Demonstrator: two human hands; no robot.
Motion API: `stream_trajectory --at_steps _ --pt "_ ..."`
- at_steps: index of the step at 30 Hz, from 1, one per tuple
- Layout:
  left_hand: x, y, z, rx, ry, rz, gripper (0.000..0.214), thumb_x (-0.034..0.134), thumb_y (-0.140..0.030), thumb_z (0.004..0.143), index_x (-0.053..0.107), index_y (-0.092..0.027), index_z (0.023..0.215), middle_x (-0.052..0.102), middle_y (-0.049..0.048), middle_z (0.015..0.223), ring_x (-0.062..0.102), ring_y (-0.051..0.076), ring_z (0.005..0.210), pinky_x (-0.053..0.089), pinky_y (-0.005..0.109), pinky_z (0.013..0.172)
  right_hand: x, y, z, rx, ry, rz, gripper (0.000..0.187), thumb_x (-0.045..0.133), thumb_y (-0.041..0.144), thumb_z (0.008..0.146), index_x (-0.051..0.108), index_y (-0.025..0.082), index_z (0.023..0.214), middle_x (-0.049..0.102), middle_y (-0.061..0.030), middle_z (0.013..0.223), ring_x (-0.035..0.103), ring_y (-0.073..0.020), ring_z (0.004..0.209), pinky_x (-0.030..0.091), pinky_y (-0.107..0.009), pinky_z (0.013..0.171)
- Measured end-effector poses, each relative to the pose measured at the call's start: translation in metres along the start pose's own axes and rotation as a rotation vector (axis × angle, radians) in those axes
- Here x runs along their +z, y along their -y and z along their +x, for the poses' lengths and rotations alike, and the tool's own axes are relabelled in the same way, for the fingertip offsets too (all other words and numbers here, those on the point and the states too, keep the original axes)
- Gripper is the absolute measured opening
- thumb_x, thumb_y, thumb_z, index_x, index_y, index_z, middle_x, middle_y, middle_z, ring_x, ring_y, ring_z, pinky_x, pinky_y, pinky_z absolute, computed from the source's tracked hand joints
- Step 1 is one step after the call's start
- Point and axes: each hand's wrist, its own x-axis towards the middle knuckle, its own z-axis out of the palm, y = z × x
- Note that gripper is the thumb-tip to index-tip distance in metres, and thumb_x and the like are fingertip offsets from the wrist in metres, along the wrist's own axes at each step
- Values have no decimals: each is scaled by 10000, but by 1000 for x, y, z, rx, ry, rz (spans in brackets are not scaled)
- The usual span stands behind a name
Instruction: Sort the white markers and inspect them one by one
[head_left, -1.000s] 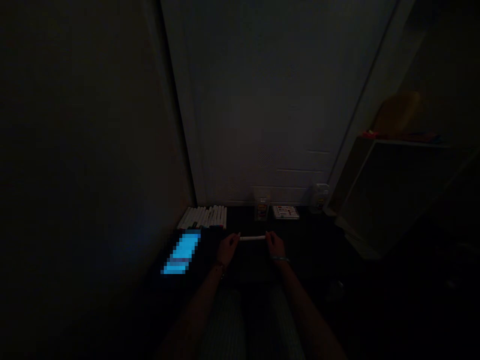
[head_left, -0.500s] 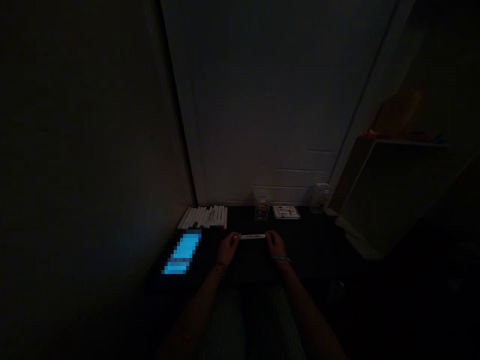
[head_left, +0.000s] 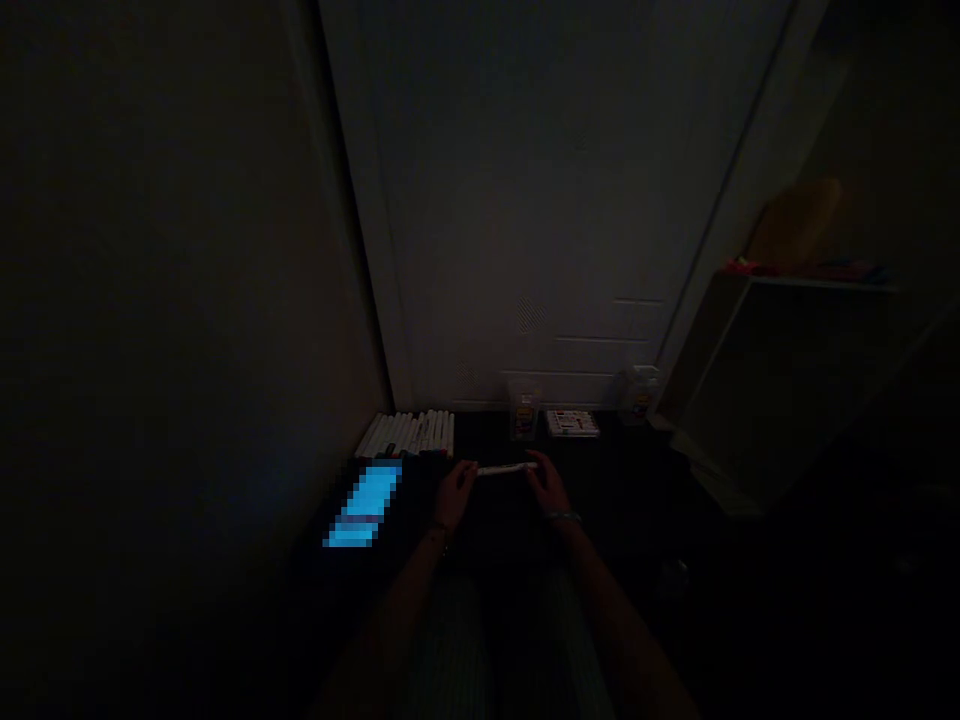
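The scene is very dark. My left hand (head_left: 454,496) and my right hand (head_left: 547,488) hold a white marker pen (head_left: 504,469) between them, one hand pinched on each end, level above the dark floor. Both wrists wear a bracelet. Just beyond my left hand lies a row of several white markers (head_left: 409,435) side by side against the wall. My legs in striped trousers show below my forearms.
A glowing blue screen (head_left: 364,507) lies on the floor to the left of my left hand. By the white door stand a small clear container (head_left: 523,414), a flat printed pack (head_left: 573,423) and another clear box (head_left: 638,392). A shelf unit (head_left: 780,360) stands on the right.
The marker has tilted and shifted slightly left; my right hand has moved a little inward along it. My left hand stays put.
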Motion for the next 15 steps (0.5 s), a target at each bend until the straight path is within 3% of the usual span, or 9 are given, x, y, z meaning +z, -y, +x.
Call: stream_trajectory --at_steps 7,15 --pt "3 4 2 -43 -21 -45 372 432 -487 756 598 -180 883 600 1 740 528 128 675 399 215 614 1 -8 0 6 59 -81 246 429 323 825 586 225 988 595 -37 926 547 -156 858 423 -270 772" --pt "-1 -2 4 -76 -110 -295 395 502 -442 731 563 -168 1009 598 45 957 541 161 900 407 256 781 5 -5 -4 -57 179 -298 301 448 307 822 514 260 1111 582 -17 1018 537 -149 931 406 -268 820"
